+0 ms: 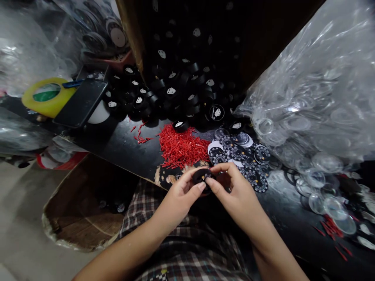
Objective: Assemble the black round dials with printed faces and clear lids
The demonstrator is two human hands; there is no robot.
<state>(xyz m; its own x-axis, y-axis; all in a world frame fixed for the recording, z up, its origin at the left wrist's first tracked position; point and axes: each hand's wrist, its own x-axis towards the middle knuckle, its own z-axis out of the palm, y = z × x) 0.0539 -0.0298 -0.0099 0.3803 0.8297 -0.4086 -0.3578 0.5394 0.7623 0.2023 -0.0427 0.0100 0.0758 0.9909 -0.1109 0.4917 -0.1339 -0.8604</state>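
Note:
Over my lap, at the table's front edge, a small round black gauge [202, 175] with a printed dial face is held between both hands. My left hand [182, 192] grips its left side, the thumb pressing near the rim. From the right, my right hand [234, 188] holds it too, with its thumb on the dial. Just beyond my fingers lies a heap of thin red pointers [187, 147]. Beside that heap, to the right, black dial discs [251, 160] with white markings are spread. Whether a pointer sits on the held gauge is too small to tell.
Many black gauge cases [171, 91] spill from a dark box at the back. A plastic bag of clear round lenses [295, 117] stands at the right. At the left lie a phone [80, 103] and a yellow tape roll [27, 96]. A carton [79, 218] sits below, left of my lap.

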